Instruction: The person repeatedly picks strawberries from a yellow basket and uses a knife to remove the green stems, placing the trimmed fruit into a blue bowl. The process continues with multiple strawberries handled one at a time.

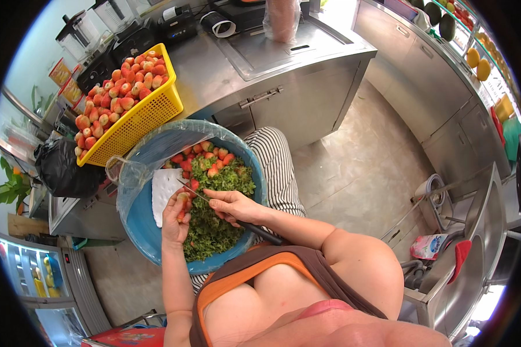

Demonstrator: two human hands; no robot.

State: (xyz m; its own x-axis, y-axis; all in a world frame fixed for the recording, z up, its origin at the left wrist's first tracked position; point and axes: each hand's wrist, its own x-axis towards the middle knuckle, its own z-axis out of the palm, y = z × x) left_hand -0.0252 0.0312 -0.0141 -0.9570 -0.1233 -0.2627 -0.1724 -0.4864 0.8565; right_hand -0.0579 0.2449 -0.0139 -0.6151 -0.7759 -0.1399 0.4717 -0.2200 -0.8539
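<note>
My left hand [175, 215] holds strawberries [183, 198] in its fingers, over a large blue plastic tub [141, 236] with a clear plastic liner. In my right hand [235, 206] is a knife [194, 189] with a thin blade and a dark handle; the blade points towards the held fruit. Below both hands lies a heap of green strawberry leaf tops [212, 230]. Whole red strawberries [212, 157] rest at the tub's far side, partly among the leaves. A white perforated sheet [164, 186] lies on the left, partly hidden by my left hand.
A yellow plastic basket [134, 130] heaped with strawberries stands at the edge of a stainless steel counter [199, 73]. Left of it sits a black plastic bag [63, 169]. Blenders [80, 37] stand behind. A steel sink [464, 277] is at right, a lit glass-door fridge [34, 273] at left.
</note>
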